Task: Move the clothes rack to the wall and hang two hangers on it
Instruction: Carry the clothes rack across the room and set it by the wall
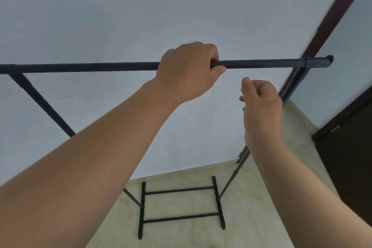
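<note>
A black metal clothes rack stands in front of me, close to a pale blue-grey wall (100, 16). Its top bar (261, 63) runs across the view from the left edge to a capped end at the right. My left hand (189, 70) is wrapped around the middle of this bar. Just below the bar and apart from it, my right hand (259, 103) hovers with its fingers loosely curled and nothing in them. The rack's base (181, 205), with two cross bars, rests on the floor by the wall. No hangers are in view.
A dark brown door frame (332, 16) runs diagonally at the upper right, with a dark door (350, 157) below it. The floor (261, 217) is pale yellowish. The rack's slanted side poles (40, 103) descend at left and right.
</note>
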